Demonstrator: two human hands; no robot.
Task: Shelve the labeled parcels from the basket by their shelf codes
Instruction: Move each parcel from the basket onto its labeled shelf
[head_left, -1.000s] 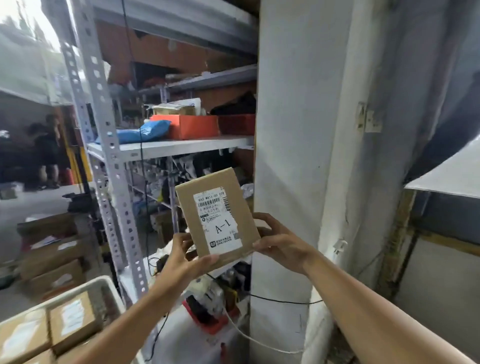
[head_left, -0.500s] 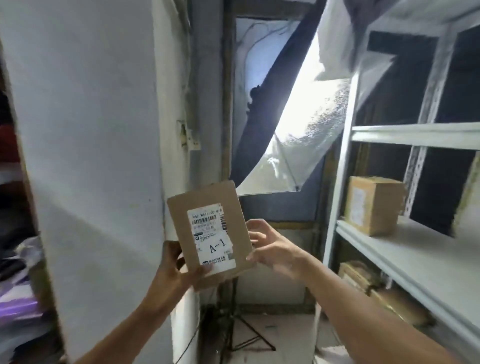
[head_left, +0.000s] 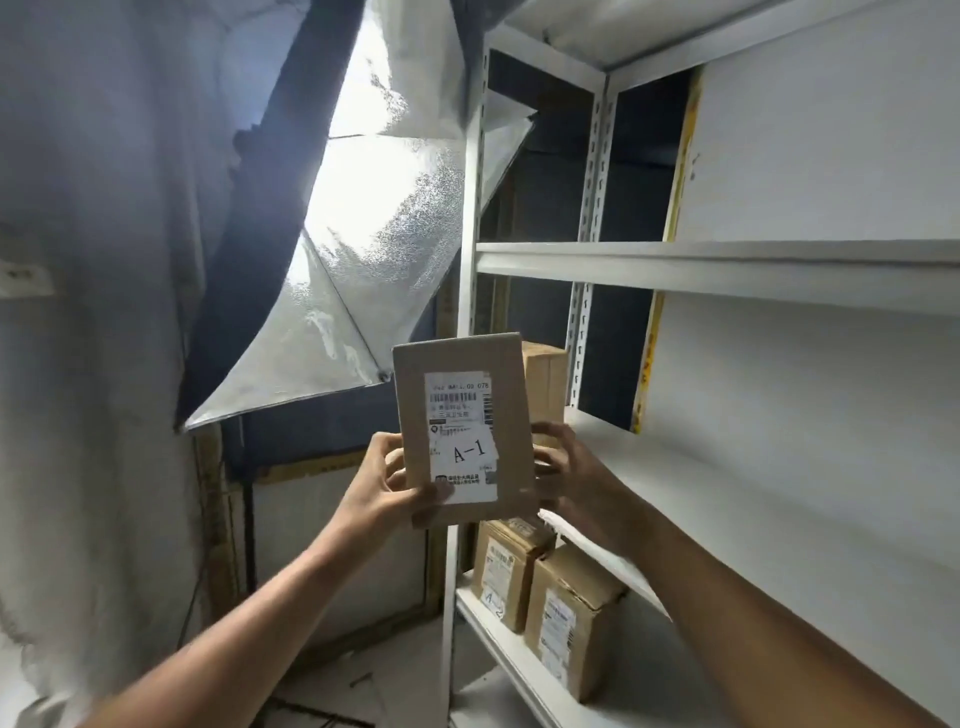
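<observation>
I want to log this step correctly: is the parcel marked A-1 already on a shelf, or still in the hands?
In the hands. The A-1 parcel is upright in front of the shelf, gripped by left hand and right hand.

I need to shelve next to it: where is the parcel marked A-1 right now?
In the head view, centre frame, the A-1 parcel is held upright between left hand and right hand, before the white shelf's left post.
</observation>
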